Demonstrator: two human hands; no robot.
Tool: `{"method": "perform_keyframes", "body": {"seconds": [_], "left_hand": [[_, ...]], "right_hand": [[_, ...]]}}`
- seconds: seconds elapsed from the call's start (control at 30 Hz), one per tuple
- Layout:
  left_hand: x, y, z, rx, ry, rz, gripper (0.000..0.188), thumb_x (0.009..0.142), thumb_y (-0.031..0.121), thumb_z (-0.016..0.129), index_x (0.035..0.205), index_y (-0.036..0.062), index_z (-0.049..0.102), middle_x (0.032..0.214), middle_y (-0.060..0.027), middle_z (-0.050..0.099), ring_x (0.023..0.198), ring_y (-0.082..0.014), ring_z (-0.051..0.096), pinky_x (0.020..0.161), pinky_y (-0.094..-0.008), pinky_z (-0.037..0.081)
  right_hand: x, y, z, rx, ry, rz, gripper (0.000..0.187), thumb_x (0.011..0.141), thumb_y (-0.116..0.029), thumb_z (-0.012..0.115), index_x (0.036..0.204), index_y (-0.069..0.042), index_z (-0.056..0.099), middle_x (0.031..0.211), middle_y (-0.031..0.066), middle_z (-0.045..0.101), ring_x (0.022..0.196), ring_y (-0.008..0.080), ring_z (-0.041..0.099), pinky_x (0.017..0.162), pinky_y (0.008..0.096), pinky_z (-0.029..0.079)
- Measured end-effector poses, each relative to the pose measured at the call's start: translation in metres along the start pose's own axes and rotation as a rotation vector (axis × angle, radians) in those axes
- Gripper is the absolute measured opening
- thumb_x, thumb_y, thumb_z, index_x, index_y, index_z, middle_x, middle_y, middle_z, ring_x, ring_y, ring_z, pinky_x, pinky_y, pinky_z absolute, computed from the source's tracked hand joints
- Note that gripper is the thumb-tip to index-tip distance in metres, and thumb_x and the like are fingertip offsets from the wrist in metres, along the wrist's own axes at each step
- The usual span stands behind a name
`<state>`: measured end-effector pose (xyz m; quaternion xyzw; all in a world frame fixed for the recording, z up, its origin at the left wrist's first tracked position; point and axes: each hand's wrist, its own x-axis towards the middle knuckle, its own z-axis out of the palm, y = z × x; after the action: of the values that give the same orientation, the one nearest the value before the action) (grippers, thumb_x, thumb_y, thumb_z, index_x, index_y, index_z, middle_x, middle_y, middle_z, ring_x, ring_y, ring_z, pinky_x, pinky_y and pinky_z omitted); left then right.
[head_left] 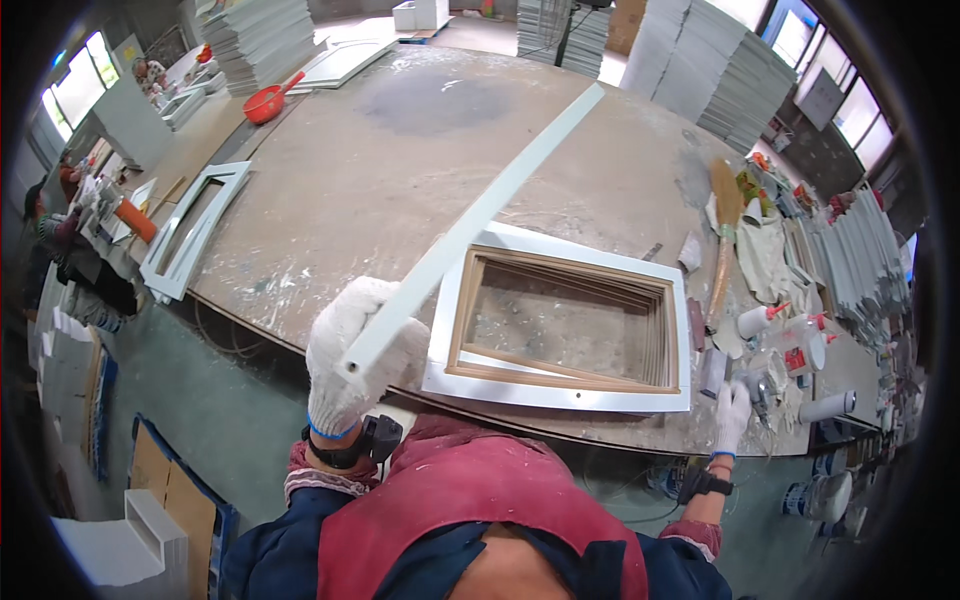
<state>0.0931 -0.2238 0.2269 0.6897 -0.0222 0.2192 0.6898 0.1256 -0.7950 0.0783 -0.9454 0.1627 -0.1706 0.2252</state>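
My left hand (352, 325), in a white knitted glove, is closed around the lower end of a long white strip (480, 212) with a small hole near that end. The strip slants up and away to the right over the table. To its right lies a stack of white rectangular frames (560, 392) with brown inner edges, slightly out of line with each other. My right hand (733, 412), gloved too, reaches to the table's right front edge, beside a grey block (713, 372) and a grey metal tool (762, 394). Its fingers are too small and blurred to show a grip.
Glue bottles (757, 320), a straw brush (722, 215) and cloth crowd the right side of the worktable (450, 130). Another white frame (195, 232) lies at the left edge, near a red dipper (264, 104). Panel stacks (262, 45) stand behind. A co-worker (85, 240) is at far left.
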Motion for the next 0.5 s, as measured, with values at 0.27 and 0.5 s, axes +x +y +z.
{"method": "perform_keyframes", "body": {"seconds": [0.27,0.5], "left_hand": [[0.009,-0.010,0.035,0.517,-0.128,0.281,0.029,0.082,0.025,0.073,0.098,0.0030,0.062,0.079,-0.0069,0.060,0.070,-0.0166,0.059,0.064,-0.0291,0.047],[0.008,-0.020,0.047,0.588,-0.156,0.328,0.029,0.081,0.023,0.073,0.099,0.0041,0.061,0.081,-0.0085,0.061,0.071,-0.0187,0.060,0.065,-0.0299,0.048]], "right_hand": [[0.011,-0.264,-0.036,0.702,-0.198,-0.357,0.038,0.095,-0.003,0.049,0.132,0.001,0.047,0.097,0.0038,0.059,0.081,0.0102,0.055,0.072,0.0222,0.049],[0.059,-0.354,-0.027,0.362,0.136,-0.904,0.031,0.091,-0.020,0.060,0.120,-0.008,0.057,0.091,0.0127,0.067,0.078,0.0264,0.067,0.070,0.0328,0.053]]}}
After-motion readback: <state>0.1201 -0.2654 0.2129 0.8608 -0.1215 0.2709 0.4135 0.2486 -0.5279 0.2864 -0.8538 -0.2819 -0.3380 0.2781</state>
